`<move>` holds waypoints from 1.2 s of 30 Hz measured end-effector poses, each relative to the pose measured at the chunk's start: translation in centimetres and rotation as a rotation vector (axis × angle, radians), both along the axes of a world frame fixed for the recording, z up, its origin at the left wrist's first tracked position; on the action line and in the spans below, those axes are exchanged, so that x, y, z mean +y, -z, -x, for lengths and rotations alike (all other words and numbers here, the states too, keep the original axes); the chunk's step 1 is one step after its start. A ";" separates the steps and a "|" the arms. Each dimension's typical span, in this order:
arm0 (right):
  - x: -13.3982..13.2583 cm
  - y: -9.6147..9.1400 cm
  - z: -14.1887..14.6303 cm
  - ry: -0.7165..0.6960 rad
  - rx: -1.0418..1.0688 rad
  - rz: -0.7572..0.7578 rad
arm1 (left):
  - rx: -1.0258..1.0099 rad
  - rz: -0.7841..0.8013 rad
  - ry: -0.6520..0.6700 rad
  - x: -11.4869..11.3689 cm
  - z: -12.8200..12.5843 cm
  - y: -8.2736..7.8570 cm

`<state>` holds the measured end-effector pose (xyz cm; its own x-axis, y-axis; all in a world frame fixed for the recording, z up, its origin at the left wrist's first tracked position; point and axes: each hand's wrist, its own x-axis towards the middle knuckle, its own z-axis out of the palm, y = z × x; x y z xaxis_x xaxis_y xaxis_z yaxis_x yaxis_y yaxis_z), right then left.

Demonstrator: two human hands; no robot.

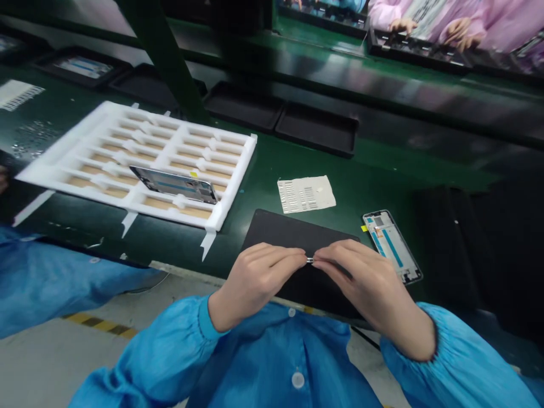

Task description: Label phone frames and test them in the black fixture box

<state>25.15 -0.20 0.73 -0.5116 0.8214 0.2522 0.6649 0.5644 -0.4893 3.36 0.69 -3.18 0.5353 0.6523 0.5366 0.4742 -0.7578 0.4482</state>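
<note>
Both hands meet above a black mat (293, 226) at the bench edge. My left hand (263, 272) is closed in a pinch on one end of a small silvery metal piece (310, 260). The fingertips of my right hand (361, 277) pinch its other end. Most of the piece is hidden by my fingers, so its exact kind does not show. Beside my right hand lies a phone frame (393, 246) with blue strips and a yellow tab. Beyond the mat rests a pale sheet (325, 192) carrying rows of small metal strips.
A white slotted foam tray (176, 164) at left holds another phone frame (170, 184), leaning across its slots. Black trays (317, 127) line the back of the green bench. Small loose parts (36, 136) lie at far left. A neighbour's blue sleeve (63, 277) reaches in; people in pink work opposite.
</note>
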 end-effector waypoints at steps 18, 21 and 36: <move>-1.1 0.0 0.9 0.041 -0.014 -0.072 | -0.052 -0.033 0.013 -0.4 0.2 0.8; -1.1 -0.7 1.4 0.021 -0.103 -0.073 | -0.052 -0.024 0.019 -0.5 0.2 0.8; -1.6 -1.5 2.8 -0.006 -0.289 -0.195 | -0.079 -0.035 0.030 -0.6 0.4 0.7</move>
